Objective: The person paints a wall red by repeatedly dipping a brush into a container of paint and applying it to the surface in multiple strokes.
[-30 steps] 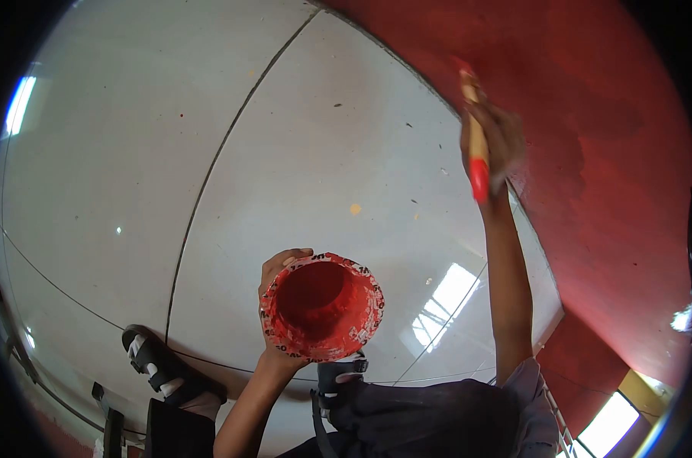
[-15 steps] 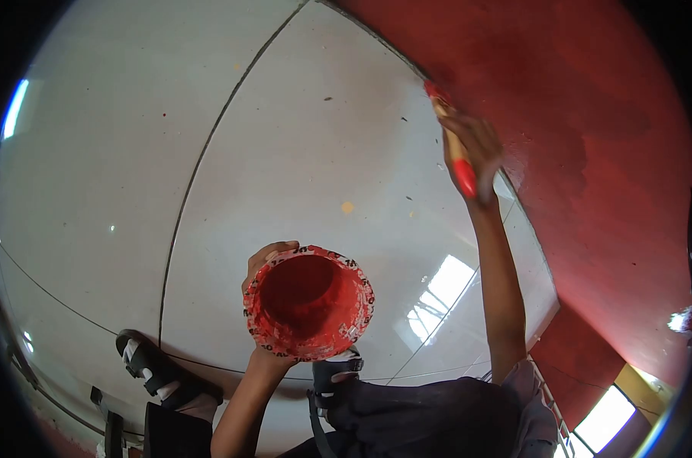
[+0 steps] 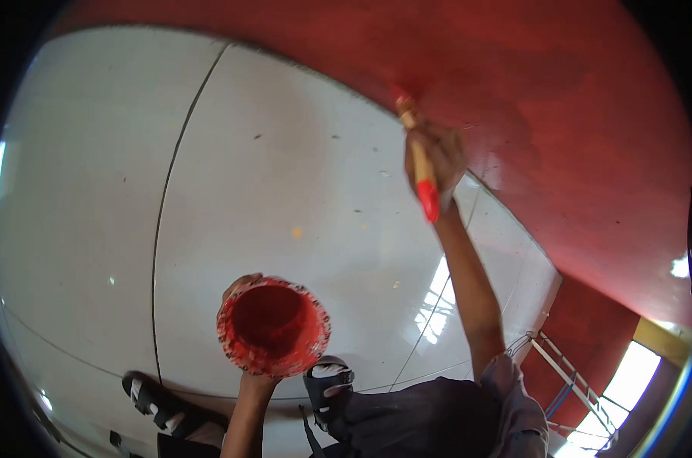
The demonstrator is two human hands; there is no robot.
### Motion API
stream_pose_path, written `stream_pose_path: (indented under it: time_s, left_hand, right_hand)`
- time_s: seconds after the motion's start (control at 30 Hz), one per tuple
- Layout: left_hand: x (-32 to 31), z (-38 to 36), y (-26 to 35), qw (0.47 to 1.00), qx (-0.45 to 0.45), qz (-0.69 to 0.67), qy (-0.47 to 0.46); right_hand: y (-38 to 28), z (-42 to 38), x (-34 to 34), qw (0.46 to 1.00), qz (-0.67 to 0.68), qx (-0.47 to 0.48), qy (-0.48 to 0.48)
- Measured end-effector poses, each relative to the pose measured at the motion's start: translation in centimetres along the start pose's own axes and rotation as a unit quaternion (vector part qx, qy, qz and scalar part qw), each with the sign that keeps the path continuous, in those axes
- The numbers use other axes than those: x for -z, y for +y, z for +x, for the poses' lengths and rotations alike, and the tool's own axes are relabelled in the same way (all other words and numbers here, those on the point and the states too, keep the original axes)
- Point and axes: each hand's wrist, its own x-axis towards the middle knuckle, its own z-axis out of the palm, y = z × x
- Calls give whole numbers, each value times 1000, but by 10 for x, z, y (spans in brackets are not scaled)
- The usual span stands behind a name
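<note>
My right hand (image 3: 439, 156) is closed around the wooden handle of a paintbrush (image 3: 422, 172), whose handle end is red. The brush's red bristles touch or nearly touch the red wall (image 3: 529, 99), just above where it meets the floor. In my left hand (image 3: 243, 285) is a paint bucket (image 3: 320, 324), tilted so that its open mouth faces me. Red paint coats its inside and smears the printed rim. Most of the left fingers are hidden behind the bucket. Darker, wet-looking patches show on the wall around the brush.
Glossy white floor tiles (image 3: 231, 198) with dark joints lie below, marked by small specks and a yellow spot (image 3: 297, 233). My sandalled feet (image 3: 329, 385) are near the bottom edge. A white metal frame (image 3: 571, 374) stands at the lower right.
The view has shifted, so more wall shows across the top. My right hand and the brush have moved along the wall's lower edge; the bucket appears lower and farther left.
</note>
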Motion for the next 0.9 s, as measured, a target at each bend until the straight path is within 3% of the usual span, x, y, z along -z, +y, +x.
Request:
stream_pose_path:
  time_s: [0.03,0.07,0.1,0.17,0.27,0.33,0.4,0.47,0.53,0.67,0.77,0.87,0.9]
  left_hand:
    - [1,0,0,1000,3,1,-1]
    - [2,-3,0,1000,5,0,-1]
    - [4,-9,2,1000,8,0,-4]
    - [7,-17,1,1000,17,3,-14]
    - [11,-26,0,999,25,8,-23]
    - [11,-25,2,999,25,7,-27]
    - [10,-22,1,999,20,3,-30]
    - [7,-17,0,999,10,-1,-36]
    - [6,-12,0,999,-3,-5,-42]
    - [7,-7,-3,999,-14,-4,-48]
    - [12,-9,-1,998,-14,5,-57]
    - [18,-12,-6,998,-27,2,-63]
    - [19,-11,-8,997,-35,-1,-63]
  right_hand:
    - [-7,-3,3,999,38,-1,-6]
    - [-21,-7,8,982,128,-114,-76]
    - [-14,-6,5,990,48,9,-129]
    - [4,6,-2,991,-10,58,-119]
    - [13,47,23,999,11,3,-48]
    - [7,70,58,991,-98,69,62]
    - [12,72,71,973,-123,98,167]
    - [-5,63,71,975,-113,90,167]
    - [-5,36,45,991,-106,77,-4]
    - [-5,8,17,987,-45,70,-135]
    - [12,53,40,997,14,-17,-69]
    - [-17,82,69,983,-122,21,138]
    - [-20,80,65,985,-119,30,125]
